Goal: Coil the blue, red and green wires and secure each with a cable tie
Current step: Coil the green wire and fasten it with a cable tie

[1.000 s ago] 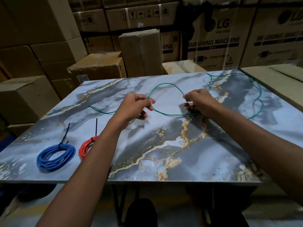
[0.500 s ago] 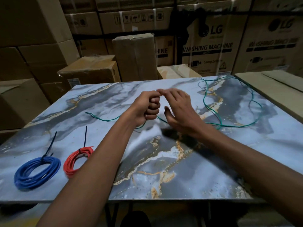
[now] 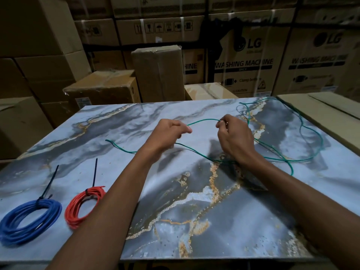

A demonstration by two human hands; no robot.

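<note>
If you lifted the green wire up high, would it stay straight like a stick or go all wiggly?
Probably wiggly: the green wire arcs between both hands and sprawls in loose curves across the table. Likely springy too, since those loops aren't lying flat.

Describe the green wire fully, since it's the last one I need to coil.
The green wire is thin, flexible and plastic-sheathed, mostly uncoiled. A short arc spans between the left hand and right hand, each pinching it above the marbled table. One free end trails left on the table; the rest sprawls in loose, crossing loops toward the far right corner. No cable tie is on it.
</note>
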